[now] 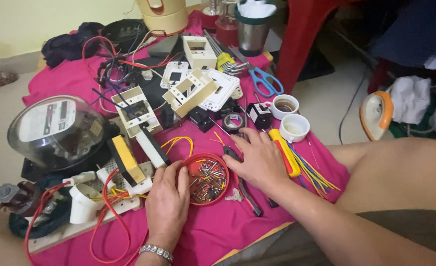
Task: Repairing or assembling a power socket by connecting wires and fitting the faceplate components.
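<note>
My left hand (167,197) rests at the left rim of a small red round lid (213,160) filled with several screws and small metal parts, fingers curled against the rim. My right hand (258,157) lies palm down on the pink cloth to the right of the lid, over dark-handled pliers (250,194) and next to a yellow and red screwdriver (285,151). Whether the right hand grips the pliers I cannot tell. A bracelet sits on my left wrist.
On the pink cloth (213,231) lie a glass-domed electric meter (55,130), cream switch boxes (188,93), white switch plates, red wires (107,216), yellow wires (311,172), a tape roll (233,120), blue scissors (264,81) and two white cups (294,127). An iron (375,114) sits on the floor at the right.
</note>
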